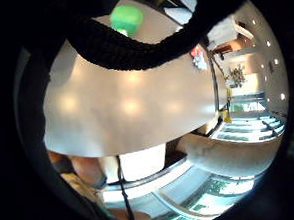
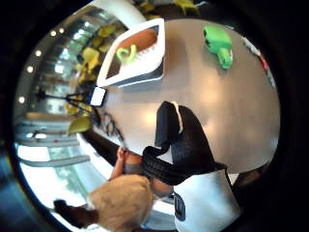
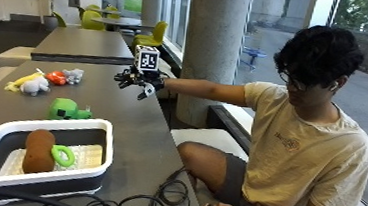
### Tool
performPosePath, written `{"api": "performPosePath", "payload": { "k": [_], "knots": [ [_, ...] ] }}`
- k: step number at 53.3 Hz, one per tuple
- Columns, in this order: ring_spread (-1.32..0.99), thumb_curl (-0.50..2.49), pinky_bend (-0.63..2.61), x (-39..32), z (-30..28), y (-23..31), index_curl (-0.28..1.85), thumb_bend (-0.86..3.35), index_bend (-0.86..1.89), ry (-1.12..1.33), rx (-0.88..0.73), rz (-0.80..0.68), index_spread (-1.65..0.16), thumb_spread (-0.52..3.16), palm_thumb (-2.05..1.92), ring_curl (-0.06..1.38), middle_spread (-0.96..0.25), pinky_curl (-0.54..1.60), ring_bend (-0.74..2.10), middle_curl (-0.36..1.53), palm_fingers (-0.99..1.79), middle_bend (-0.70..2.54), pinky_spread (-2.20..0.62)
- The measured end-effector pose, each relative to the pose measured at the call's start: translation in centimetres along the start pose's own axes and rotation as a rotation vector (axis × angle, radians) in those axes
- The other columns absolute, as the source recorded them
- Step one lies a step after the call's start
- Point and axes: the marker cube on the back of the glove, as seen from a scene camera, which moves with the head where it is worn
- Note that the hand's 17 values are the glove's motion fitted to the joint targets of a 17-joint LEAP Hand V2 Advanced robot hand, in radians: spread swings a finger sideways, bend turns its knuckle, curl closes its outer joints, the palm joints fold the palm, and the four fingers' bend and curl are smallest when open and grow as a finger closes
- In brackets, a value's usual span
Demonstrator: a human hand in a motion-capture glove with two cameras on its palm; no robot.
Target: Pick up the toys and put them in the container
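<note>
Nearest, the container [image 3: 39, 158] already held a brown toy [image 3: 38, 151] and a green ring [image 3: 63, 155]. The gloved right hand [image 3: 138, 80] hovered above the table [image 3: 135, 129], fingers spread wide, holding nothing. Next, I judged: reach toward nine o'clock for the green toy [image 3: 68, 109], or the cluster [image 3: 47, 82] beyond.

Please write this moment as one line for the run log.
right hand: open, above table, holds nothing | container: brown toy and green ring inside | still on table: green toy, small toys
</note>
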Motion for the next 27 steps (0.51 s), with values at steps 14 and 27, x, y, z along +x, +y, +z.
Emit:
{"api": "performPosePath", "payload": {
  "k": [14,27],
  "knots": [
    [-0.03,0.28,0.71,0.24,-0.26,0.14,0.44,-0.01,0.19,0.028,-0.011,0.011,-0.32,1.42,0.06,0.15,-0.04,0.36,0.15,0.20,-0.13,0.13,0.03],
    [-0.03,0.29,0.70,-0.07,-0.17,0.18,0.45,-0.01,0.19,-0.032,-0.008,0.042,-0.31,1.43,0.06,0.15,-0.03,0.36,0.16,0.20,-0.13,0.13,0.03]
  ]
}}
